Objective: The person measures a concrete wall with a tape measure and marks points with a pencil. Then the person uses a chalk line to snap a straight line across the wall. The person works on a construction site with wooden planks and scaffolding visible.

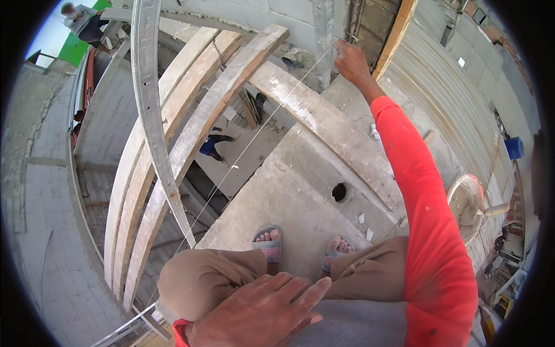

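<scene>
My right hand [352,61] reaches far out, beside an upright metal profile [324,40]. Its fingers are closed at the upper end of a thin white string [277,108]. The string runs taut and slanting down to the left, past my knee, with a small pale bit on it midway. My left hand [266,309] lies near my lap over my brown trousers, palm down, fingers stretched out and holding nothing. Under my sandals [267,247] is a concrete slab [300,168] with a round hole [339,192] in it.
Several wooden beams [208,104] and a long metal channel [144,87] span the opening on my left. Far below stands a person [214,144]; another person [81,20] is at the far left. A loose board [329,118] crosses the slab; a bucket [465,196] is at right.
</scene>
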Available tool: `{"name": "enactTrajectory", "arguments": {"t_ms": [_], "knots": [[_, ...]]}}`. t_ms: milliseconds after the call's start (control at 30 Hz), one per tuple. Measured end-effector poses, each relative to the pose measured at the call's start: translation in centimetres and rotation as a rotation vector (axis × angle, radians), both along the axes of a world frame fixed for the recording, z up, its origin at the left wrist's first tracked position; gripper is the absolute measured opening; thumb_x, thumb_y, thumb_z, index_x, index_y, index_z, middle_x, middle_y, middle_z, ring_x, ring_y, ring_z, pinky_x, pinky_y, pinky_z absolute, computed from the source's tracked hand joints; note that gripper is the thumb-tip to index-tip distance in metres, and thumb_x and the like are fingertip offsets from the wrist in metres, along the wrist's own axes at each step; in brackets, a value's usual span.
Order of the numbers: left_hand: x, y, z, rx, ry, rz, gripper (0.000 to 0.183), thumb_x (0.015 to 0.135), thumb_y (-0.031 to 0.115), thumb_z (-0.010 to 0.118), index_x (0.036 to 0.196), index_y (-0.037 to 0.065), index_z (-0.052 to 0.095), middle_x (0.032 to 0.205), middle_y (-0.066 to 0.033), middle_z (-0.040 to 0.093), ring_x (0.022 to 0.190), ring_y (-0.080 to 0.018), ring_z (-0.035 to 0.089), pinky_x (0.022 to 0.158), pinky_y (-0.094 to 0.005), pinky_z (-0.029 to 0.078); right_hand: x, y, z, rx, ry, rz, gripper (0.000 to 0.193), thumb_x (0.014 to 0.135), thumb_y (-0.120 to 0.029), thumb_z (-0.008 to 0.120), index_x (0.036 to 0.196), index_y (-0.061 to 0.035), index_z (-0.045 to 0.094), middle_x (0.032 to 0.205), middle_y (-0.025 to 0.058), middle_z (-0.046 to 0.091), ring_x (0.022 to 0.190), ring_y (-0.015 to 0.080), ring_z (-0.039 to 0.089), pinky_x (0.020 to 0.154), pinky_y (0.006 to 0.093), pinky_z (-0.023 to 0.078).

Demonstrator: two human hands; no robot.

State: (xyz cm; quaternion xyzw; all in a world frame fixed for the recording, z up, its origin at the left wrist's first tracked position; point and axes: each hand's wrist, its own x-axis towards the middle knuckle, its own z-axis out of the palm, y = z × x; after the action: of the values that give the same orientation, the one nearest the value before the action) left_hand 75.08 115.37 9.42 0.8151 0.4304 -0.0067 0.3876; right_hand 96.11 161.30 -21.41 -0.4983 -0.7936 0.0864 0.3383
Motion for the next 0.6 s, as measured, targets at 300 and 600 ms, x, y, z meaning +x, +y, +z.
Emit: {"name": "enactTrajectory", "arguments": {"t_ms": [300, 600], "knots": [[-1.4, 0.8, -0.9, 0.148, -0.052, -0.06, 0.063, 0.101, 0.032, 0.071, 0.153, 0.001, 0.051, 0.114, -0.0097, 0.07, 0.102, -0.025, 0.066, 0.095, -0.0373, 0.056, -0.2, 0.5, -0.4, 0.103, 0.083, 0.024, 0.034, 0.088, -0.006, 0.057, 0.12, 0.0003, 0.062, 0.104, 0.0305, 0.072, 0.105, 0.0519, 0.067, 0.094, 0.059, 0.052], [-1.3, 1.6, -0.4, 0.126, 0.022, -0.078, 0.061, 0.101, 0.033, 0.069, 0.152, 0.003, 0.054, 0.115, -0.0091, 0.071, 0.107, -0.0261, 0.067, 0.101, -0.0396, 0.053, -0.1, 0.1, -0.1, 0.007, 0.062, -0.012, 0.034, 0.087, -0.006, 0.058, 0.121, -0.0007, 0.061, 0.108, 0.0318, 0.071, 0.107, 0.0521, 0.067, 0.094, 0.0591, 0.052]]}}
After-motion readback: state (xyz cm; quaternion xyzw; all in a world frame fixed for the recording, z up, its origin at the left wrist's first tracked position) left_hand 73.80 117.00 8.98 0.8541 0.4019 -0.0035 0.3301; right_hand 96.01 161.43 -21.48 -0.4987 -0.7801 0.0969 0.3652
